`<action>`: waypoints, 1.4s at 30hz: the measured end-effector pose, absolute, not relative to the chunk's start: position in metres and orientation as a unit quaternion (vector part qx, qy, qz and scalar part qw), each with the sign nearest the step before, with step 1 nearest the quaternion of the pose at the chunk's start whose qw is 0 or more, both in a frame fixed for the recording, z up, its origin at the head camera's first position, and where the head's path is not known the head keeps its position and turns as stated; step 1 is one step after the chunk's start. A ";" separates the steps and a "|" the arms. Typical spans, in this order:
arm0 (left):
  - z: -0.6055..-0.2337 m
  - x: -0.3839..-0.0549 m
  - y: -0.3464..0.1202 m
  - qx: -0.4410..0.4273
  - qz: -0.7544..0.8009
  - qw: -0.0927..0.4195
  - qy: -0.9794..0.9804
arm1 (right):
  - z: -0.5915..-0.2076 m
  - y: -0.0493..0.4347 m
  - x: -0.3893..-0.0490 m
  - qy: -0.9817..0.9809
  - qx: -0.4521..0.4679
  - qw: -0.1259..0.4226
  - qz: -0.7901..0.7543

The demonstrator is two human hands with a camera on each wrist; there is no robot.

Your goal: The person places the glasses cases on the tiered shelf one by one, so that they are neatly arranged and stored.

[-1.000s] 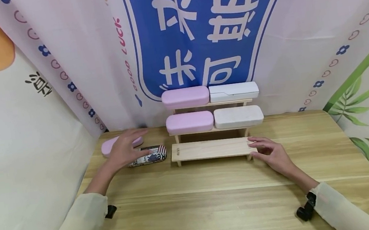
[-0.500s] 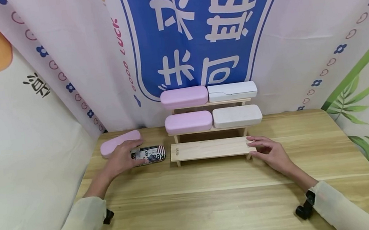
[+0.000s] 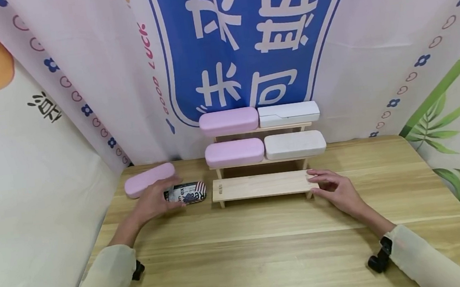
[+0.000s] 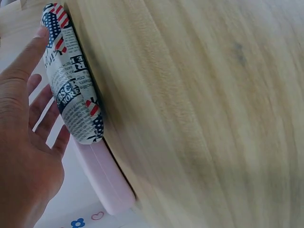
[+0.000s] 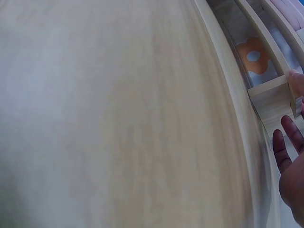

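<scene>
A glasses case (image 3: 190,192) with newspaper print and stars and stripes lies on the table to the left of a three-tier wooden display stand (image 3: 263,185). My left hand (image 3: 155,201) holds its left end, thumb along the near side and fingers on the far side. The left wrist view shows the thumb (image 4: 35,50) on the printed case (image 4: 71,85), with the other fingers spread behind it. My right hand (image 3: 337,193) pinches the right end of the stand's lowest step. Part of that hand (image 5: 292,175) is cut off in the right wrist view.
Behind my left hand lies a pink glasses case (image 3: 148,180). The middle step bears a pink case (image 3: 234,153) and a whitish case (image 3: 295,145); the top step bears another pink case (image 3: 229,121) and a white case (image 3: 288,114). A printed curtain (image 3: 120,94) hangs behind.
My left hand has come down from above the pink and printed cases and closed in around the printed case's left end. My right hand stays at the stand.
</scene>
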State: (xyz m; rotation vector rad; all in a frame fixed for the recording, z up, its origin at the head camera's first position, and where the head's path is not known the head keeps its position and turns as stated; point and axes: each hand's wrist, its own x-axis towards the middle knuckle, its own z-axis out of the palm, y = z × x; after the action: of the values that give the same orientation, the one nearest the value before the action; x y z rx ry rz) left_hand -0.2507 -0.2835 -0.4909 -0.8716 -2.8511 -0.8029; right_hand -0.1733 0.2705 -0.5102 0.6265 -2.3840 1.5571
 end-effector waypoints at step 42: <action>-0.498 -0.249 -0.290 -0.251 -0.255 0.017 -0.934 | -0.522 0.274 -0.178 -0.819 0.194 0.106 0.530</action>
State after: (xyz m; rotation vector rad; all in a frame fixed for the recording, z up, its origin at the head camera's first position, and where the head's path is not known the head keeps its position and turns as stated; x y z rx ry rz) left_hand -0.2495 -0.2897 -0.4977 -0.7803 -2.9023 -0.7936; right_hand -0.1781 0.2736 -0.5222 0.5705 -2.4125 1.5605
